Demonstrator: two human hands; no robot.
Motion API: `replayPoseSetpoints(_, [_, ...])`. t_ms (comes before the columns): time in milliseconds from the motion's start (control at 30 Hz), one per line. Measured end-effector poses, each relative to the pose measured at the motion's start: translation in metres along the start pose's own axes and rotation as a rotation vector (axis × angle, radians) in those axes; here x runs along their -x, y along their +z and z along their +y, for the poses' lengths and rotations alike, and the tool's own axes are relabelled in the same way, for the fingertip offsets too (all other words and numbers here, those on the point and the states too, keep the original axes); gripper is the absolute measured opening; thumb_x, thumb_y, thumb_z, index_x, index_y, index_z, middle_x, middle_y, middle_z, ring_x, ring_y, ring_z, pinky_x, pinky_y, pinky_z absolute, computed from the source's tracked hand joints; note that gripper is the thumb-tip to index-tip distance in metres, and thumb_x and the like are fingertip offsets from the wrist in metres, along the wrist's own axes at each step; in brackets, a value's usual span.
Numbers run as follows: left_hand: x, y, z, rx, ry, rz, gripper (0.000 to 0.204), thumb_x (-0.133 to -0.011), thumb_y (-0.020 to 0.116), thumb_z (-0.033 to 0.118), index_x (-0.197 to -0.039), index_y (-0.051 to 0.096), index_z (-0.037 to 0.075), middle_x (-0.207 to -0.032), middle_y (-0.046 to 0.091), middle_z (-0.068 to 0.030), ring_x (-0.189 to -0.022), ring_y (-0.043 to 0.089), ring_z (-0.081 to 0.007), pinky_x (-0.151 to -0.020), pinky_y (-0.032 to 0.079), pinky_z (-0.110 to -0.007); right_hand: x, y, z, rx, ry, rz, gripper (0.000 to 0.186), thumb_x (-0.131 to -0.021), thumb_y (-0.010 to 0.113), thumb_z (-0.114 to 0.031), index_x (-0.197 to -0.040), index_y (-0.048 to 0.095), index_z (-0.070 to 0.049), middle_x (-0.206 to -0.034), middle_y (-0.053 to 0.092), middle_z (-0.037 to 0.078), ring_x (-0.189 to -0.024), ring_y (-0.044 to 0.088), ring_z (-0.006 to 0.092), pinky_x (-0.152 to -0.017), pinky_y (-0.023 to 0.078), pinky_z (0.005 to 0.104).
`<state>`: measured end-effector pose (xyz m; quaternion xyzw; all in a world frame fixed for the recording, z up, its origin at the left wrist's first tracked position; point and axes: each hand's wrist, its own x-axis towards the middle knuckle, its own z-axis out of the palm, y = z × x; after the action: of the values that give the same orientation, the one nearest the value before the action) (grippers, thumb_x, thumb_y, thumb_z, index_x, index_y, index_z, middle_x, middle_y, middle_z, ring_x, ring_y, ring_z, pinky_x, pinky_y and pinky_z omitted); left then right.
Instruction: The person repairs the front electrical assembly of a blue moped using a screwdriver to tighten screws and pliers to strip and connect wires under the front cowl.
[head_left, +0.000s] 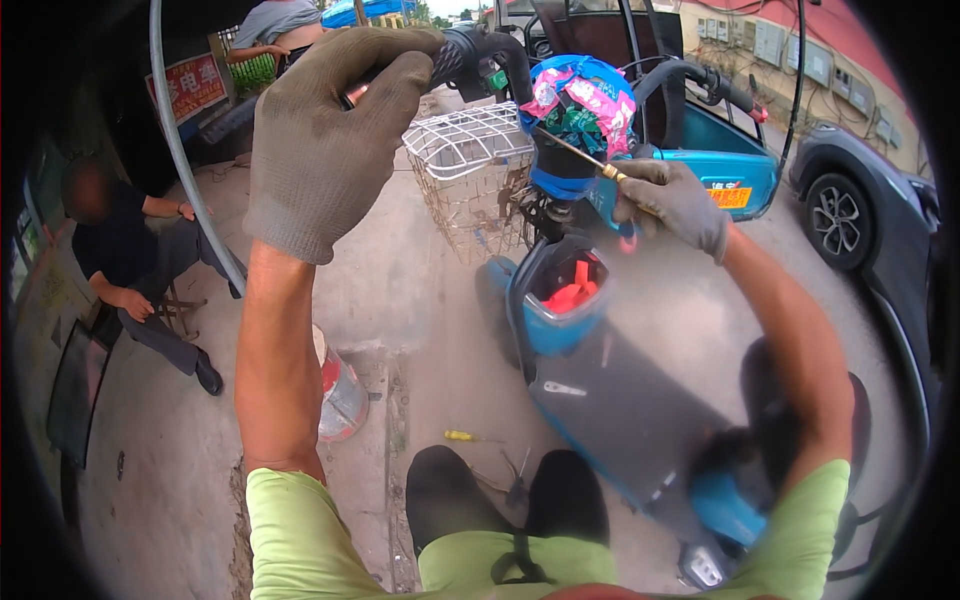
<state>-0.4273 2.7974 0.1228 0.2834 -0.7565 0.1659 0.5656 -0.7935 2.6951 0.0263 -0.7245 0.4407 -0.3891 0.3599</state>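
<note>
My left hand (325, 150), in a grey-brown work glove, is closed around the black handlebar grip (455, 58) of a blue electric scooter (565, 335). A similar glove covers my right hand (680, 205), which holds a screwdriver (578, 152) by its handle. The thin metal shaft slants up and left toward the scooter's front, just below a bundle of pink and blue plastic wrapping (590, 95). Whether the tip touches anything is hard to make out. A white wire basket (470, 150) hangs in front of the handlebar.
Red items (572, 290) fill the scooter's front pocket. A yellow-handled screwdriver (460, 436) and other tools lie by my knees. A paint-stained bucket (342, 395) stands left. One person (140, 240) sits at left; another (275, 35) is behind. A dark car (870, 215) is parked right.
</note>
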Motion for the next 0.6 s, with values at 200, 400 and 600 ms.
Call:
replayPoseSetpoints(200, [-0.002, -0.01, -0.006, -0.066, 0.025, -0.036, 0.025, -0.105, 0.072, 0.018, -0.126, 0.082, 0.009, -0.114, 0.081, -0.0074, -0.1, 0.076, -0.0131, -0.09, 0.06, -0.031, -0.005, 0.051, -0.019, 0.399, -0.214, 0.084, 0.046, -0.106, 0.062, -0.025, -0.148, 0.067, -0.008, -0.107, 0.081, 0.016, -0.087, 0.079, 0.0261, -0.078, 0.06, 0.0371])
replayPoseSetpoints(400, [-0.004, -0.002, -0.002, -0.02, -0.014, -0.003, 0.022, -0.105, 0.072, 0.018, -0.122, 0.083, 0.011, -0.103, 0.082, -0.0072, -0.089, 0.075, -0.0126, -0.081, 0.06, -0.03, 0.027, 0.063, -0.038, 0.652, -0.088, -0.196, 0.045, -0.104, 0.061, -0.027, -0.145, 0.069, -0.009, -0.121, 0.079, 0.019, -0.109, 0.077, 0.0342, -0.099, 0.057, 0.039])
replayPoseSetpoints(600, [-0.007, 0.003, 0.033, -0.179, -0.154, 0.118, 0.022, -0.105, 0.068, 0.011, -0.118, 0.079, -0.002, -0.088, 0.072, -0.0062, -0.077, 0.066, -0.0116, -0.078, 0.064, -0.029, 0.043, 0.052, -0.036, 0.572, 0.108, -0.197, 0.046, -0.106, 0.062, -0.027, -0.145, 0.069, -0.004, -0.104, 0.081, 0.015, -0.086, 0.078, 0.022, -0.079, 0.062, 0.0344])
